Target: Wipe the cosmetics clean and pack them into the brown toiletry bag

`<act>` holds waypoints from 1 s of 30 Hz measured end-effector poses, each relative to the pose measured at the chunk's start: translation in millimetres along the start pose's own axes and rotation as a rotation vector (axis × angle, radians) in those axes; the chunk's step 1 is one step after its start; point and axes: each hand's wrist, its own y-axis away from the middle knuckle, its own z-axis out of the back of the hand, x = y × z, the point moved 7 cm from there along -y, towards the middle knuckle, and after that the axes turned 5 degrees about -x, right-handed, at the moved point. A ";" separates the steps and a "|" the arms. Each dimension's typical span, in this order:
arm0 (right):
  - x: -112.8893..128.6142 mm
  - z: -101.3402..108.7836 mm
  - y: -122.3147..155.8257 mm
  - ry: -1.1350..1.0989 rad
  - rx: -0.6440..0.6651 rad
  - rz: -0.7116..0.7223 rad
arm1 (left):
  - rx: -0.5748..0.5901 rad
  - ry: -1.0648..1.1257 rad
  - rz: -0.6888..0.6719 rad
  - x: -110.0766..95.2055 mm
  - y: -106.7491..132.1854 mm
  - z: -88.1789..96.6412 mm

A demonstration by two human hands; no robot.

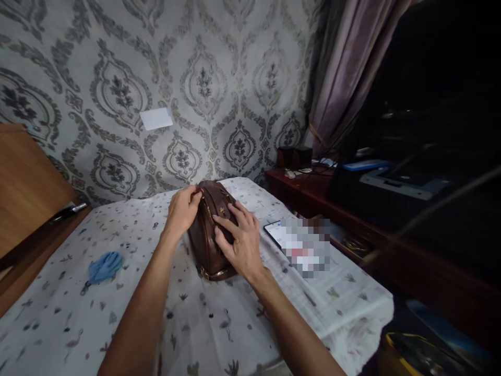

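Observation:
A dark brown leather bag with gold-coloured zips stands on a white printed cloth. At the bag's far left corner, my left hand is closed, thumb and fingers pinched at the zip's end; whatever sits between the fingertips is too small to make out. My right hand rests on the bag's right side with its fingers spread over the front, near a small gold emblem. Another zip end shows at the bag's near bottom edge.
A crumpled blue cloth lies to the left. Right of the bag is a phone, partly blurred out. A dark red desk holds small speakers and cables. A wooden panel stands at the left edge, patterned wallpaper behind.

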 end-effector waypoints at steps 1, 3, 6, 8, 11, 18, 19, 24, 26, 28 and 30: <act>0.1 0.1 0.0 0.000 0.000 -0.001 | 0.003 -0.002 -0.012 -0.5 -0.1 -0.4; 0.4 0.3 -0.1 -0.001 -0.001 -0.001 | 0.020 0.011 -0.034 -1.9 -0.2 -0.7; 1.3 0.9 -0.4 -0.003 -0.006 0.004 | 0.072 0.057 -0.058 -4.9 -0.1 -0.4; 1.6 1.0 -0.5 -0.001 -0.005 0.005 | 0.103 0.067 -0.076 -7.8 0.4 0.4; 1.0 0.5 -0.5 -0.001 0.004 0.001 | 0.139 0.035 -0.102 -13.4 2.4 1.3; -0.9 -1.8 0.1 -0.037 0.020 -0.028 | 0.064 -0.131 -0.211 -42.3 11.1 -3.1; -0.9 -2.2 0.3 -0.046 0.019 -0.037 | 0.080 -0.124 -0.234 -48.3 11.5 -7.3; -3.6 5.2 5.7 -0.118 -0.072 -0.125 | 0.141 -0.131 -0.243 -66.9 7.4 -24.4; -8.9 10.9 11.8 -0.148 -0.117 -0.193 | 0.133 -0.131 -0.180 -66.4 6.1 -26.5; -16.1 16.1 19.5 -0.164 -0.157 -0.265 | 0.098 -0.123 -0.106 -63.4 6.3 -25.8; -22.1 20.2 26.4 -0.179 -0.197 -0.307 | 0.054 -0.135 -0.041 -59.7 7.3 -23.8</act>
